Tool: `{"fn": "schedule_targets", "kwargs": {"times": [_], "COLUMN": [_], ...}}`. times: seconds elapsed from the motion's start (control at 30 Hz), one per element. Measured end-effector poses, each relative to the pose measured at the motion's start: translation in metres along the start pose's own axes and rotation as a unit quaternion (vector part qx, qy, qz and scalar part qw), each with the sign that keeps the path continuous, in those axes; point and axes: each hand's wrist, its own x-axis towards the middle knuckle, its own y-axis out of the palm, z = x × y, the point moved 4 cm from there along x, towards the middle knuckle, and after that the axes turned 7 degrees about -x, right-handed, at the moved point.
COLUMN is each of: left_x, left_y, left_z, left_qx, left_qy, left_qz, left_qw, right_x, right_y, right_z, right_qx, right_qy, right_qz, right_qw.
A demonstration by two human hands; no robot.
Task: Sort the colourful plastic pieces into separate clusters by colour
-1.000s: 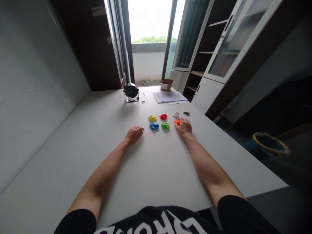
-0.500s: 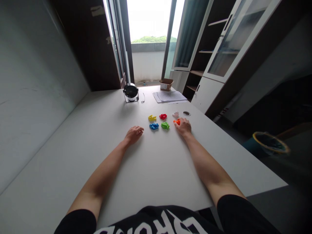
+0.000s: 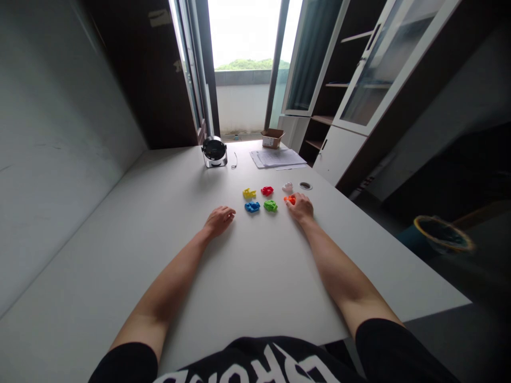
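Observation:
Several small plastic pieces lie in two rows on the white table [image 3: 255, 276]: yellow [image 3: 249, 193], red [image 3: 267, 190] and pale pink [image 3: 287, 186] at the back, blue [image 3: 252, 207], green [image 3: 270, 205] and orange [image 3: 289, 200] in front. My right hand [image 3: 301, 207] rests on the table with its fingertips closed on the orange piece. Left of the blue piece, my left hand [image 3: 219, 219] lies palm down with fingers loosely curled, holding nothing.
A small round black-and-silver device [image 3: 214, 151] stands at the table's far end, with a stack of papers [image 3: 276, 158] and a small cardboard box [image 3: 273, 138] to its right. A cable hole [image 3: 305, 185] sits near the pink piece. Shelving stands at the right.

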Motion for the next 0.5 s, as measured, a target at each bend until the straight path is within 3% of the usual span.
{"fn": "schedule_targets", "kwargs": {"times": [0.5], "left_x": [-0.0005], "left_y": [-0.0027], "left_z": [0.0021], "left_qx": [0.005], "left_qy": [-0.036], "left_qz": [-0.016], "left_qw": [0.999], "right_x": [0.0005], "right_y": [-0.0005], "right_z": [-0.0006], "right_qx": [0.011], "right_qy": [-0.011], "right_qz": [-0.025], "right_qw": [1.000]}}
